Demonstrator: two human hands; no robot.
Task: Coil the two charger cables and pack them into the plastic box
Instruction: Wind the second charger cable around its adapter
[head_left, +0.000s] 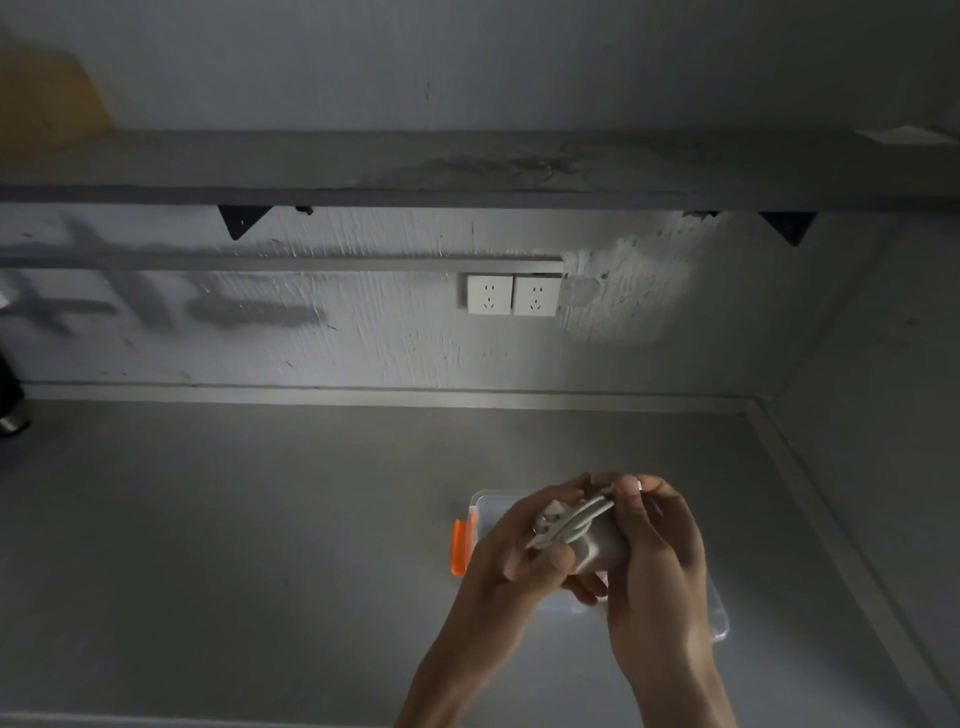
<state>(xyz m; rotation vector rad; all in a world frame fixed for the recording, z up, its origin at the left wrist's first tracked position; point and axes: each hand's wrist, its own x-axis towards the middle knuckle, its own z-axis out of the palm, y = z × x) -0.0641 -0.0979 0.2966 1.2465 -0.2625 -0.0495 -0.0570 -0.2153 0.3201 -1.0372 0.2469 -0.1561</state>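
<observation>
Both hands hold a white charger cable (571, 522) bundled into a small coil above a clear plastic box (719, 618). My left hand (511, 551) grips the coil from the left, thumb on its lower side. From the right, my right hand (657, 561) closes over the coil's far end. The box stands on the grey table, has an orange latch (460, 548) on its left side, and is mostly hidden under my hands. A second cable is not in sight.
The grey table (234, 545) meets a wall at the back and another on the right. Two white wall sockets (511, 294) sit above it, under a long shelf (467, 171). A dark object (10, 400) stands at the far left edge.
</observation>
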